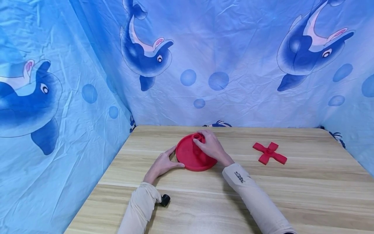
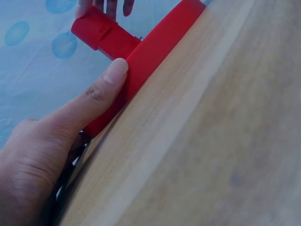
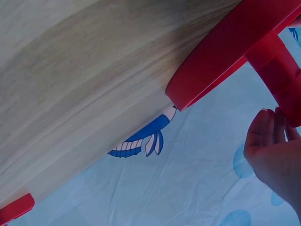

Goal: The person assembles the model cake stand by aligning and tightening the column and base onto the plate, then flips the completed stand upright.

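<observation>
Work is being carried out on a round red tray (image 1: 185,152), which is being supported flat on the wooden table (image 1: 187,201), left of the table's middle. From it a red post (image 2: 107,34) is being held upright, its hollow top being shown uppermost in the head view. The tray's left and near rim is being held between the spread thumb and fingers of the left hand (image 1: 163,164); in the left wrist view the thumb is being pressed against the outer wall. The upper part of the post is being grasped by the right hand (image 1: 212,146), with the thumb being placed in front and the fingers behind.

By judgement, the post is being seated, or its fit checked, while the tray is being steadied against turning. Whether the two parts are being locked together cannot be told, as the joint is being partly hidden. A red four-armed cross (image 1: 270,151) is being left untouched to the right, well apart from the tray.

The next move seems to be calling for a straight, firm push or twist on the post with the rim being braced, and for the joint's soundness being tested before the grasp is being loosened.
</observation>
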`<action>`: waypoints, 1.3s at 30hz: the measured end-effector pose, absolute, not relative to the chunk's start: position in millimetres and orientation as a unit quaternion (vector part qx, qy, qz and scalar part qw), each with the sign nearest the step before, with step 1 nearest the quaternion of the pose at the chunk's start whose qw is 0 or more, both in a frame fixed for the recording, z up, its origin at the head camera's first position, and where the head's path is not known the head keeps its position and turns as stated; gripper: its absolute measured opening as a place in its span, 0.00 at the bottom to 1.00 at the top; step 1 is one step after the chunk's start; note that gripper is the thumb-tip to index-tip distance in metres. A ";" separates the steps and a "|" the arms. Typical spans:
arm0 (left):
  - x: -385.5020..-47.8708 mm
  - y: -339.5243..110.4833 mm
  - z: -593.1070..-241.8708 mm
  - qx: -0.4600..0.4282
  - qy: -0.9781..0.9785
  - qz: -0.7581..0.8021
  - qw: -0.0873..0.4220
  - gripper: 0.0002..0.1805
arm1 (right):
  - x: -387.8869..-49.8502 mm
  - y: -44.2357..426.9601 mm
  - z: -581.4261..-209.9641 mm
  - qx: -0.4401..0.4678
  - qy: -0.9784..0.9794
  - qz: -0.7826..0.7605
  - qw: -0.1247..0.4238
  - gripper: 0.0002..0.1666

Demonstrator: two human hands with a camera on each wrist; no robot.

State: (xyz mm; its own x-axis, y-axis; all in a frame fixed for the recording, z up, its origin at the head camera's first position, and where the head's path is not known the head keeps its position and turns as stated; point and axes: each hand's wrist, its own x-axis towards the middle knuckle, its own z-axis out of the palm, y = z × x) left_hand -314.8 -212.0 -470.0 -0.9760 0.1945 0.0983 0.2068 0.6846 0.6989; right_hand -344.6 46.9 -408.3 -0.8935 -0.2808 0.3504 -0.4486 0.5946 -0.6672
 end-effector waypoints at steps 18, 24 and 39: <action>-314.9 -211.2 -469.0 -0.111 -0.918 -0.380 0.006 0.59 | -346.1 49.3 -408.6 0.215 -0.883 0.405 0.099 0.32; -314.2 -211.3 -468.9 -0.113 -0.917 -0.382 0.006 0.59 | -346.5 49.3 -408.7 0.217 -0.884 0.402 0.102 0.33; -312.8 -210.8 -468.4 -0.109 -0.919 -0.379 0.011 0.60 | -348.5 49.6 -409.2 0.238 -0.879 0.402 0.092 0.29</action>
State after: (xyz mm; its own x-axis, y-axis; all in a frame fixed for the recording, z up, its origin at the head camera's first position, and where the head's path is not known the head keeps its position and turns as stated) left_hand -312.8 -210.8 -468.4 -0.9759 0.1926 0.1029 0.2091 0.6882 0.6947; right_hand -348.5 49.6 -409.2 -0.8701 -0.3446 0.3525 -0.4920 0.5632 -0.6639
